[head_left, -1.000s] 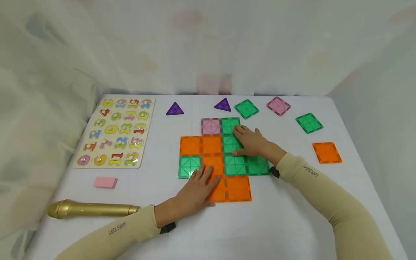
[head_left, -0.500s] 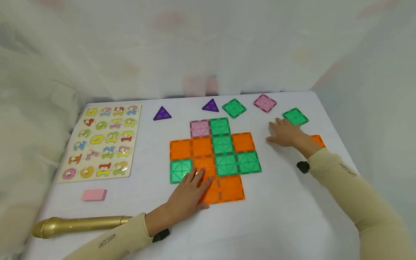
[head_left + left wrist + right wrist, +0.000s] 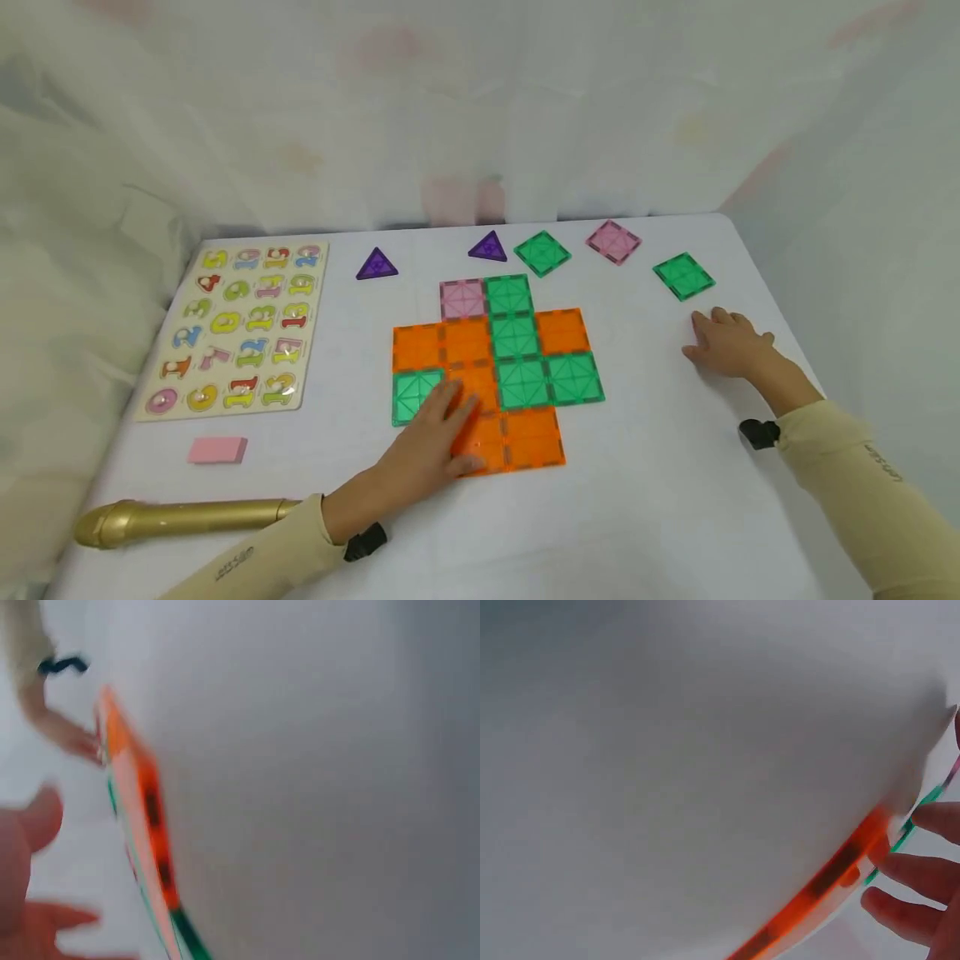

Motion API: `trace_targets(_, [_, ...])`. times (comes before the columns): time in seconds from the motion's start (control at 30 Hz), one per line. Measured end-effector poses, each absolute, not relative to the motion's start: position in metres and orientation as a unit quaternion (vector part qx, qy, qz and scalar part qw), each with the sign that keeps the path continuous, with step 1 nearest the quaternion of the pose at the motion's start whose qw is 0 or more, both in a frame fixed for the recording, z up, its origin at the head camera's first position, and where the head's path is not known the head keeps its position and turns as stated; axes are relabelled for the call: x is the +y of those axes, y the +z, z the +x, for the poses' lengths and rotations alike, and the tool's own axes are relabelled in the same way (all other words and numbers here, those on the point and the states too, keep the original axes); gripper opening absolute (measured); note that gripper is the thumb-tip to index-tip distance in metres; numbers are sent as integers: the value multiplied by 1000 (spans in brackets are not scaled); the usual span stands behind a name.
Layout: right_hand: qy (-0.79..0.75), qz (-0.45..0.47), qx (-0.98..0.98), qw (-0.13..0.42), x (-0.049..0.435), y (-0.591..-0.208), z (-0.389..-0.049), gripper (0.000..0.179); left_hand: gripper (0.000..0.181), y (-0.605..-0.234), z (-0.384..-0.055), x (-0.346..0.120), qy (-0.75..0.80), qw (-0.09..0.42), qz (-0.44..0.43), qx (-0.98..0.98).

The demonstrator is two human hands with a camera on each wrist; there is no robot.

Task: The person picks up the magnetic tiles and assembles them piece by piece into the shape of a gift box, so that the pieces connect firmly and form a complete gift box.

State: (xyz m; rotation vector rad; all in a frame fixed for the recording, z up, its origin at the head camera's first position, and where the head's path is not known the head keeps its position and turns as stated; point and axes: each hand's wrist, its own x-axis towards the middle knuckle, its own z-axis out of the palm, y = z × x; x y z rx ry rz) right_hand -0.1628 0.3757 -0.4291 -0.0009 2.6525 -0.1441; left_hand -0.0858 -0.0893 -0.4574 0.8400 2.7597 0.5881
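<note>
In the head view, my left hand [image 3: 423,433] is over the lower left of a flat patch of joined square magnetic tiles, orange [image 3: 534,437], green [image 3: 522,383] and pink [image 3: 462,298]. The left wrist view is blurred; it shows the left fingers [image 3: 64,915] spread beside the patch's orange edge [image 3: 154,817]. At the right of the table, my right hand [image 3: 727,343] covers the place of a loose orange tile. The right wrist view shows that orange tile [image 3: 817,889] close to the fingers [image 3: 922,877]. Contact with it is hard to make out.
Loose green tiles [image 3: 684,276], a pink tile [image 3: 613,242] and purple triangles [image 3: 377,264] lie along the back. A number puzzle board [image 3: 240,329], a pink block [image 3: 217,450] and a gold microphone [image 3: 180,521] are on the left. Curtains hang behind the table.
My right hand has left the tile patch and moved right, past the loose green tile, to the loose orange tile. The left hand has stayed over the patch. The head view has shifted.
</note>
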Motion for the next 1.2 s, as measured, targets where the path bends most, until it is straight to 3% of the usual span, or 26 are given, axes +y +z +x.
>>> trace_targets(0.13, [-65,-57,973,213,338,-427,-177,76,88,-451,-108,-111,277,78,142,947])
trace_targets(0.33, [-119,-190,957,186,260,-422,-202,72,87,-451,-130,-123,430,175,32,885])
trace_targets(0.53, [-165,-246,931,214,193,-430,-244,87,79,-444,-125,-120,543,180,-71,817])
trace_targets(0.63, [-162,-251,928,223,174,-433,-259,96,78,-437,-117,-118,578,159,-70,797])
trace_targets(0.93, [-113,-259,928,241,155,-439,-277,103,82,-426,-101,-101,533,98,74,837])
trace_targets(1.2, [-124,-272,941,157,153,-434,-263,98,81,-424,-97,-89,513,97,92,848])
